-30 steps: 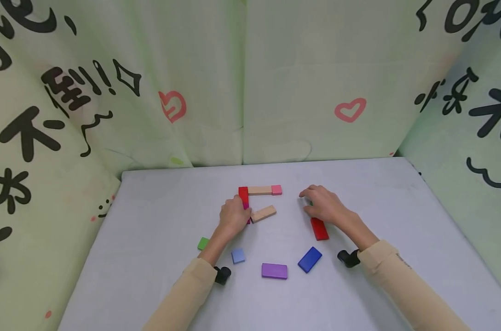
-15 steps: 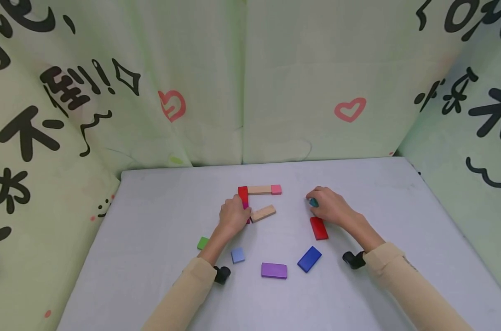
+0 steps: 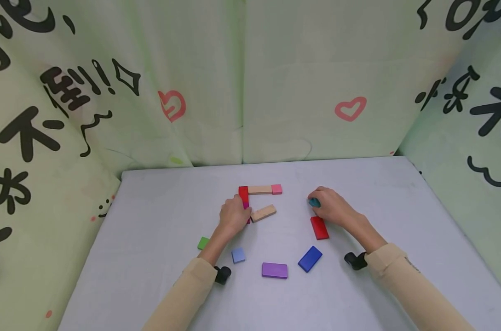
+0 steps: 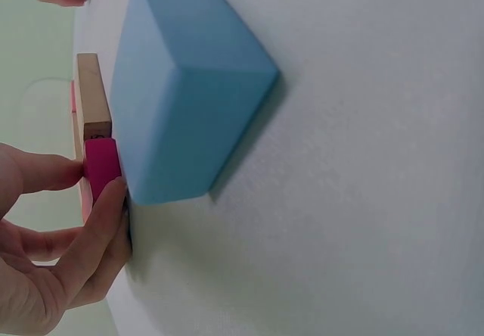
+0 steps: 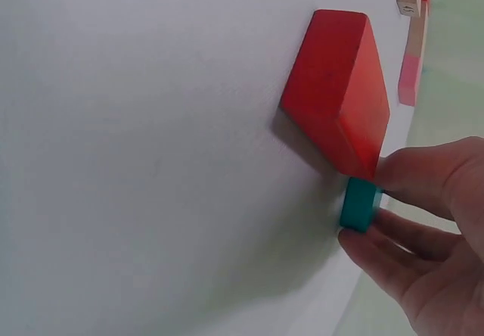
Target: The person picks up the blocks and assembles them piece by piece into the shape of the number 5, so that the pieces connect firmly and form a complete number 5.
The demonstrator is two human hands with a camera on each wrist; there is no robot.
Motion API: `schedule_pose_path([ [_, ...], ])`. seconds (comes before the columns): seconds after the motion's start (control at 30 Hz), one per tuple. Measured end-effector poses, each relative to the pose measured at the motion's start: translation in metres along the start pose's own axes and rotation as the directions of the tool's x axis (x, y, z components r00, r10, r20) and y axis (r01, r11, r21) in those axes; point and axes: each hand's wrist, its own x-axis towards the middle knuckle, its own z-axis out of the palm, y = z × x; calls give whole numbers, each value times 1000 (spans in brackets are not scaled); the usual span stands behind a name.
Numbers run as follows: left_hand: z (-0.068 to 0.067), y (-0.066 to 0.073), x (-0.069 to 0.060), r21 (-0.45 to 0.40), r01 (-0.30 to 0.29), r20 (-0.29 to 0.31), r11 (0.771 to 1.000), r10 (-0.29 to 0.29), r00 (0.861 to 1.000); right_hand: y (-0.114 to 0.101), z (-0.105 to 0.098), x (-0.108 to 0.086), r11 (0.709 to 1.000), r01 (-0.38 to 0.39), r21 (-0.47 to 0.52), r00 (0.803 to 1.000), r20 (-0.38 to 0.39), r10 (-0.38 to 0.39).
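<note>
My left hand (image 3: 233,216) pinches a magenta block (image 4: 101,168) between thumb and fingers, at the near end of a red block (image 3: 243,194). Beside it a wooden block (image 3: 263,213) lies slanted, one end close to the magenta one. Another wooden block (image 3: 260,190) runs from the red block to a small pink block (image 3: 277,189). Over on the right, my right hand (image 3: 334,207) pinches a small teal block (image 5: 361,203) between thumb and fingertips, just beyond a second red block (image 3: 319,228).
Nearer on the white table (image 3: 159,257) lie a purple block (image 3: 274,271), a dark blue block (image 3: 310,259), a light blue block (image 3: 238,255) and a green block (image 3: 202,243), partly behind the left forearm. Printed curtains (image 3: 291,82) surround the table's back and sides.
My right hand has moved slightly right, and the teal block now shows in its fingers. My left hand stays at the magenta block.
</note>
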Motion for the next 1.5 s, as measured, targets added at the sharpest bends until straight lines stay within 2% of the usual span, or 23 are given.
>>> schedule_pose_path([
  [0.53,1,0,0,4,-7,-5,1000,7,1000,-2,-3,-2,1000,-12,21,999,38,11],
  [1.1,2,-3,2,6,-11,-10,1000,11,1000,-8,-1,2,1000,8,24,1000,24,-9],
  [1.5,2,-1,2,4,-4,-4,1000,4,1000,-23,3,4,999,43,33,999,12,-44],
])
